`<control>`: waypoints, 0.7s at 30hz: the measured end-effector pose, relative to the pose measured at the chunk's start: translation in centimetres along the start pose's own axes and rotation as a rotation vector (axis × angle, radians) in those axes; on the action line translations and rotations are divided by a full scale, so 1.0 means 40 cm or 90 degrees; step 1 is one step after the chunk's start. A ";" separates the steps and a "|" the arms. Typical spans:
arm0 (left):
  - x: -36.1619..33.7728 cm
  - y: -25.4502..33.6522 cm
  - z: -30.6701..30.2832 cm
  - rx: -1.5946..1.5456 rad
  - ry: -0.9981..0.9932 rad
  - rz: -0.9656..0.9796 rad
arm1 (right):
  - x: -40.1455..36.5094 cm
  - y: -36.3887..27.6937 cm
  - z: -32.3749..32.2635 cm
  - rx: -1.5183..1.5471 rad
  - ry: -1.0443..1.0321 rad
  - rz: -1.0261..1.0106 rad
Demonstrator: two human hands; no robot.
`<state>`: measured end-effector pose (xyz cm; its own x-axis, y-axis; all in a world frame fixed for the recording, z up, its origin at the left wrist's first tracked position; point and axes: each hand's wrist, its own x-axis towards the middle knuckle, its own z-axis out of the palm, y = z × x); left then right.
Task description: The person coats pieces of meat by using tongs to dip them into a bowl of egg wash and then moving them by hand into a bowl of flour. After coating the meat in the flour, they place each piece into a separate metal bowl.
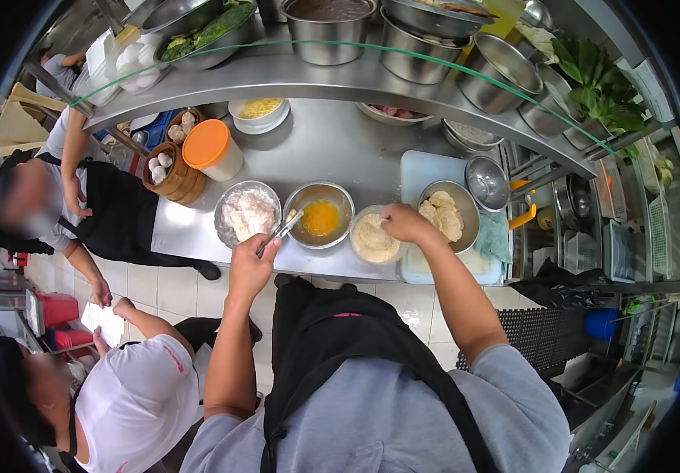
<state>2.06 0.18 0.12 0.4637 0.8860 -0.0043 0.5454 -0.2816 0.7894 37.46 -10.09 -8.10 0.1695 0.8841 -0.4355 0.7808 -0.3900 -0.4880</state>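
My left hand is closed on metal tongs, whose tips are over the gap between two metal bowls. One bowl holds pieces coated in white powder; beside it, another contains yellow beaten egg. My right hand is at the right rim of a clear bowl of pale crumbs, its fingers bent together over the crumbs; whatever they hold, if anything, is too small to tell. Farther right, a metal bowl with crumb-coated pieces rests on a white cutting board.
An orange-lidded tub and bamboo steamers stand at the left. Overhead, a metal shelf carries bowls and greens. A green cloth lies at the right. Two people stand at the left, one with paper.
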 end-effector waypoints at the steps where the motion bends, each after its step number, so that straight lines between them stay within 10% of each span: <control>1: 0.001 0.002 0.001 0.003 -0.007 -0.010 | 0.006 -0.012 0.009 -0.024 -0.020 -0.014; 16: 0.001 0.001 0.003 0.000 -0.029 -0.037 | -0.040 -0.061 0.170 -0.107 0.211 0.020; 21: -0.007 -0.011 -0.002 -0.026 -0.004 -0.048 | -0.031 -0.032 0.031 0.023 0.067 0.010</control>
<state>1.64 0.09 -0.18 0.4262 0.9020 -0.0686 0.5498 -0.1981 0.8115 35.51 -10.98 -7.87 0.2455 0.8992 -0.3623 0.7561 -0.4114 -0.5089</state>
